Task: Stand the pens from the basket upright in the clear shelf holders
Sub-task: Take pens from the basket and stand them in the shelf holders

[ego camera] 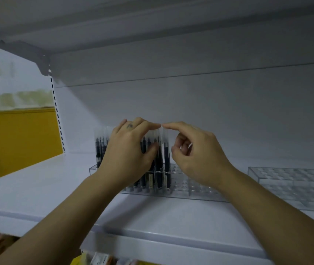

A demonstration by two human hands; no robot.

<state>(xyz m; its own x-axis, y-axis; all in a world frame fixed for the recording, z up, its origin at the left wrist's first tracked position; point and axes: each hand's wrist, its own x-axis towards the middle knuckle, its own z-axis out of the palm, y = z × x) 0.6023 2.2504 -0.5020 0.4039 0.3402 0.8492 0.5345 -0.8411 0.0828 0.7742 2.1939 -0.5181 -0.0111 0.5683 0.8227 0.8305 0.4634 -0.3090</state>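
Several dark pens with clear caps (159, 159) stand upright in the left part of a clear holder (196, 190) on the white shelf. My left hand (127, 155) lies over the standing pens, its fingers curled on their cap tops and its thumb against their fronts. My right hand (194, 153) hovers just right of the pens, its forefinger reaching to the top of the rightmost pen (166, 150), the other fingers loosely curled and holding nothing. The basket is out of view.
A second clear holder (293, 180) with no pens in it sits at the right on the white shelf (37, 188). Another shelf hangs close overhead. A yellow panel (18, 138) stands at the left. Packaged goods (98, 259) show below the shelf edge.
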